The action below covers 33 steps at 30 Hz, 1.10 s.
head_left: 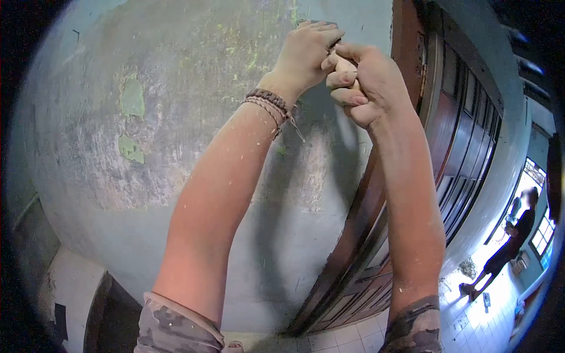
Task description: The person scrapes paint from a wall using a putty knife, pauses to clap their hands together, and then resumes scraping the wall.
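Observation:
Both my arms reach up to the scuffed wall (229,76), which shows worn grey and yellowish patches. My right hand (376,82) is closed around the pale handle of a scraper (346,66), near the reddish door frame. Pressed close beside it, my left hand (303,56) has its fingers bent over the scraper's dark flat end at the wall. Most of the blade is hidden behind the fingers. Braided bracelets (268,106) circle my left wrist, and pale flecks dot both forearms.
A dark wooden door (459,135) with panels stands to the right. Farther right, a person (515,235) stands on the bright tiled floor (359,338) by a window. Two green patches (132,97) mark the wall at left. A dark opening (115,312) lies low at left.

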Available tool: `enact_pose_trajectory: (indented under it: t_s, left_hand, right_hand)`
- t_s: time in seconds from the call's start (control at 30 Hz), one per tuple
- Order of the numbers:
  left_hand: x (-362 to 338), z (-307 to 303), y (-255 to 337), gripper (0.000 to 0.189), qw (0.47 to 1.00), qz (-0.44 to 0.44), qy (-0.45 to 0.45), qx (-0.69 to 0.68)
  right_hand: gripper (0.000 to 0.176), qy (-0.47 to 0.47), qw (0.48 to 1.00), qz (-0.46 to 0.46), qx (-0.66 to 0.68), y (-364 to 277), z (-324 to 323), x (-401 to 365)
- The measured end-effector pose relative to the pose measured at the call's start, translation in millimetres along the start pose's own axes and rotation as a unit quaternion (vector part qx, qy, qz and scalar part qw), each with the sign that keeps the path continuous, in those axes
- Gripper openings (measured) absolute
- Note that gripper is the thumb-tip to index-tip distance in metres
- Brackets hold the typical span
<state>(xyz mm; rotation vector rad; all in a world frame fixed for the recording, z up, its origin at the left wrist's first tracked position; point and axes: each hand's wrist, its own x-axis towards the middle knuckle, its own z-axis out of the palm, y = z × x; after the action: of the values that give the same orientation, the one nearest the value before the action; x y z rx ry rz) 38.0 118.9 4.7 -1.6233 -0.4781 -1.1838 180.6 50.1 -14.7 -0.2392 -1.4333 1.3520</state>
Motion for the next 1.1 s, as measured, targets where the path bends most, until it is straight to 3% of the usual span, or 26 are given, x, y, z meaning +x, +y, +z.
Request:
enact_pose_trajectory:
  t_s: [0.07,0.1,0.2,0.27,0.4,0.5,0.6,0.73,0.8,0.9,1.1]
  left_hand:
    - [-10.6,3.3,4.2,0.044,1.0,-0.008,-0.025,0.003]
    - [-25.1,9.1,9.6,0.047,1.0,0.004,0.028,0.014]
    - [-21.1,6.0,6.1,0.046,1.0,-0.002,0.012,-0.02]
    - [3.0,0.7,-11.1,0.042,1.0,0.011,0.011,-0.016]
    - [-1.0,-0.7,-11.0,0.042,0.999,-0.019,-0.007,-0.048]
    - [-30.3,11.0,5.2,0.042,0.999,0.0,0.034,0.011]
    - [1.9,10.5,-12.9,0.043,0.999,0.015,0.027,0.017]
    - [-14.2,3.0,13.1,0.044,0.998,-0.05,0.019,-0.046]
    - [-25.2,11.3,11.8,0.043,0.997,-0.019,0.06,-0.045]
    - [-0.4,20.2,-10.3,0.049,0.999,0.014,0.04,-0.024]
    - [-5.3,7.7,9.3,0.051,0.998,-0.035,0.012,-0.043]
  right_hand:
    - [0.013,-0.011,1.0,0.009,-0.008,11.8,-5.6,-4.7]
    - [0.012,-0.001,1.0,0.005,-0.024,19.9,-8.7,-14.0]
    - [0.011,0.008,0.999,-0.005,-0.036,22.4,-8.4,-6.7]
    - [0.018,-0.052,0.996,-0.03,-0.068,6.6,0.4,18.4]
    - [0.018,-0.015,0.998,-0.028,-0.049,6.7,8.1,8.3]
    - [0.017,0.007,0.998,-0.015,-0.059,24.2,-2.2,-7.6]
    - [0.015,0.023,0.998,-0.026,-0.06,10.0,3.0,7.0]
    - [0.015,0.048,0.993,-0.023,-0.107,12.5,5.7,-8.6]
    - [0.017,0.044,0.994,-0.008,-0.1,21.2,-0.3,-16.6]
    - [0.017,0.067,0.991,-0.036,-0.114,9.1,7.7,0.0]
    - [0.017,0.059,0.992,-0.015,-0.107,5.6,9.1,-6.2]
